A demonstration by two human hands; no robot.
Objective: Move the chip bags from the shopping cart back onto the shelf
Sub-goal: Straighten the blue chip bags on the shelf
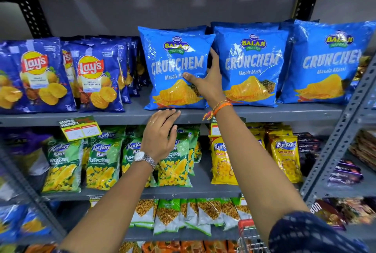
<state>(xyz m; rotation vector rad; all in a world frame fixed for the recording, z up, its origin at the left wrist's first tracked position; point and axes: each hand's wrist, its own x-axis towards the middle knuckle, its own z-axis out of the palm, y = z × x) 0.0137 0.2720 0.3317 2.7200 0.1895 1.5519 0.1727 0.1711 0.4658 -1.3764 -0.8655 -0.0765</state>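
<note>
Our right hand (pixel 205 81) pinches a blue bag (pixel 175 69) upright on the grey shelf (pixel 284 111). Our left hand (pixel 160 130) hovers spread below its edge.

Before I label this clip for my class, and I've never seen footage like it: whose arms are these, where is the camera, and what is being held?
The camera sits on a person's head, looking forward and down, so both arms are theirs. The right hand grips the edge of a blue Crunchem bag standing on the grey shelf, thumb on its front. The left hand, with a watch, is open just below that shelf's edge, holding nothing. Lay's bags stand left, two more Crunchem bags right. A red cart peeks in below.
</note>
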